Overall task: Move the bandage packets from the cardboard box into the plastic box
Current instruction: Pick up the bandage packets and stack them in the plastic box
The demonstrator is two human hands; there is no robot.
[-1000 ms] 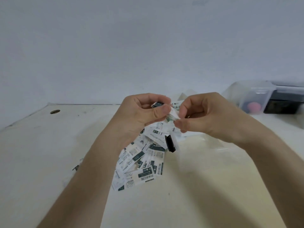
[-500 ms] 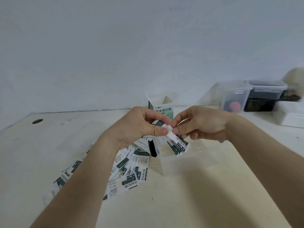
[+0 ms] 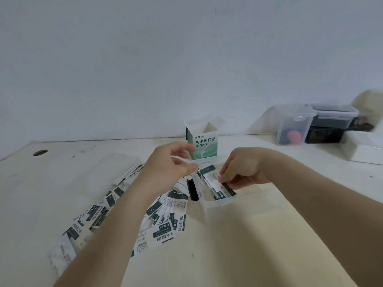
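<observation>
A small clear plastic box [image 3: 219, 204] sits in the middle of the pale table, a few white-and-green bandage packets standing inside it. My right hand [image 3: 244, 168] reaches over the box and pinches a bandage packet [image 3: 213, 180] that is partly inside. My left hand [image 3: 172, 166] hovers just left of the box, thumb and fingers loosely curled with nothing clearly in them. Behind the hands stands the open green-and-white cardboard box [image 3: 204, 146]. Several loose bandage packets [image 3: 161, 224] lie fanned out on the table to the left, partly under my left forearm.
At the back right stand a clear lidded container [image 3: 292, 127] with a pink thing inside, a dark container [image 3: 331, 121] and a white box [image 3: 366, 150]. A round hole [image 3: 40, 152] is in the table at the far left. A grey wall runs behind.
Both hands held one packet together above the box. Now the left hand has let go and drawn back, and the right hand has lowered the packet into the plastic box.
</observation>
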